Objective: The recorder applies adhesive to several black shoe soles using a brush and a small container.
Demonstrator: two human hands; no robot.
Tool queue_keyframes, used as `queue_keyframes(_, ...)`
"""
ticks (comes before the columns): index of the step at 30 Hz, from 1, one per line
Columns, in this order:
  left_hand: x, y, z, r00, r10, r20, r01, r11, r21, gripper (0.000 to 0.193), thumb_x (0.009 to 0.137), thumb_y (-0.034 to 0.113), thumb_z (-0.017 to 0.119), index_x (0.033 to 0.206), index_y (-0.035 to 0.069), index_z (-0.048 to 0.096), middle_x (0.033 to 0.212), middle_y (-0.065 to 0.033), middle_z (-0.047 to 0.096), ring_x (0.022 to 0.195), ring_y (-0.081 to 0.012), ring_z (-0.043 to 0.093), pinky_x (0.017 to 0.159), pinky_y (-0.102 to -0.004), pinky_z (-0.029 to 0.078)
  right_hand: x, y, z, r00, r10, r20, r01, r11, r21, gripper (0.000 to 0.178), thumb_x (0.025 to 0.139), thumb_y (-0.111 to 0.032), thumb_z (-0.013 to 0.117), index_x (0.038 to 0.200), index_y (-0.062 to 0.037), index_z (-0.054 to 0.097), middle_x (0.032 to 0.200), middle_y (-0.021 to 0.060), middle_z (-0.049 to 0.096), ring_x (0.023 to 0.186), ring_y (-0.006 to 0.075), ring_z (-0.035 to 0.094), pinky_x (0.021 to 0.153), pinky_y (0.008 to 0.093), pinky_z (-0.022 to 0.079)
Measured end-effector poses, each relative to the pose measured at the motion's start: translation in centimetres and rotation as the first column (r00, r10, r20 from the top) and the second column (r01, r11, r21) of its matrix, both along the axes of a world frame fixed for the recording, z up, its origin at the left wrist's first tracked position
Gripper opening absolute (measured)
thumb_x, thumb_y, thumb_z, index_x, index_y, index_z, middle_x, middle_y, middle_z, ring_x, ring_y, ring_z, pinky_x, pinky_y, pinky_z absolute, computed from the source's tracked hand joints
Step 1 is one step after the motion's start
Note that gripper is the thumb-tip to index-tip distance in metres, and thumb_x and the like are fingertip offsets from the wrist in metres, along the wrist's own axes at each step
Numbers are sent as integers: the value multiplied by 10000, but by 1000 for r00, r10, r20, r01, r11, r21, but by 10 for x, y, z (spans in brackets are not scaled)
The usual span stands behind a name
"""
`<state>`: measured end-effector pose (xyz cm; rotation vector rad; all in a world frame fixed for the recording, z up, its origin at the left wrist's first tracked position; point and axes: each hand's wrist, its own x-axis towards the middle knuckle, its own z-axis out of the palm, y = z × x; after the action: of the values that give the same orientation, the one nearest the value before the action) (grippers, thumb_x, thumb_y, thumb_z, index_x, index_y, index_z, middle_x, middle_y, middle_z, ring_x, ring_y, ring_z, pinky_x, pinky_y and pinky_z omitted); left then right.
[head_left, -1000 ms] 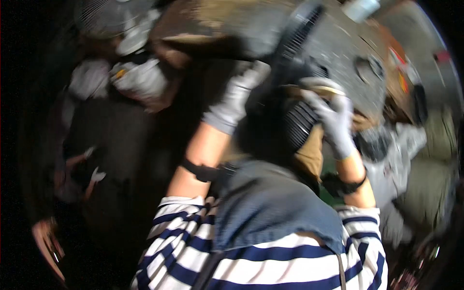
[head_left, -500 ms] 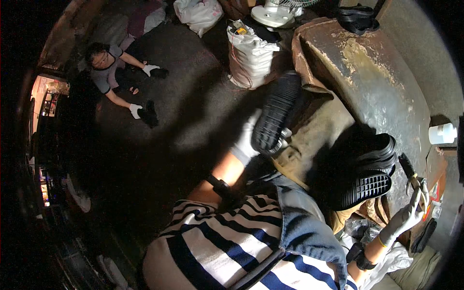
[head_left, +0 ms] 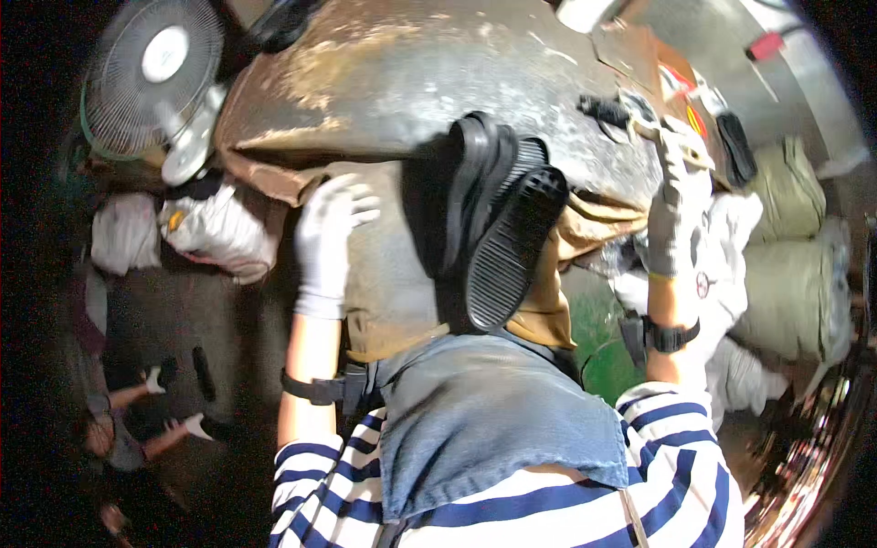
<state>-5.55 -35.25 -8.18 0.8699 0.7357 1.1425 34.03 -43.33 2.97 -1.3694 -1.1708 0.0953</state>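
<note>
The left hand (head_left: pixel 336 215) is now staying empty, its fingers spreading, instead of gripping a black shoe. The right hand (head_left: pixel 678 173) is reaching away from the black soles (head_left: pixel 516 251) it was touching a second ago. The view is turning, so the whole fan (head_left: pixel 151 82) is showing.

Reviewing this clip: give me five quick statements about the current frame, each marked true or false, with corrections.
1. The black soles lie between the left hand and the right hand. True.
2. The left hand grips one of the black soles. False: it is open and apart from them.
3. A fan shows at upper left. True.
4. A co-worker appears at lower right. False: the co-worker is at lower left.
5. The wearer's sleeves are plain. False: they are striped sleeves.
</note>
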Motion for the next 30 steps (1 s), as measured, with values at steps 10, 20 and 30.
queue_keyframes(10, 221, -60, 7, 432, 453, -780, 898, -136, 419, 244, 840, 157, 528, 943, 78, 734, 1398, -91, 555, 1417, -277, 375, 1205, -527, 187, 141, 29, -17, 962, -221, 157, 220, 975, 24, 171, 846, -178, 733, 1004, -117, 709, 925, 84, 677, 824, 191, 625, 795, 329, 495)
queue_keyframes(20, 211, -18, 126, 514, 175, -840, 854, -6, 521, 340, 712, 58, 612, 1023, 163, 702, 1097, -38, 677, 1248, -257, 540, 1159, -621, 190, 205, 69, -82, 610, -207, 765, 502, 848, -170, 227, 847, -369, 684, 979, -188, 720, 1008, 51, 705, 1073, 222, 600, 966, 422, 379)
queue_keyframes(30, 175, 14, 89, 974, -229, 5, 227, 970, 83, 254, 928, 144, 601, 1139, 25, 676, 1079, -81, 716, 961, -176, 687, 908, -326, 538, 200, 81, -95, 905, -412, 104, 425, 884, -195, 290, 868, -343, 722, 1014, -93, 734, 955, 96, 737, 907, 231, 692, 853, 338, 506)
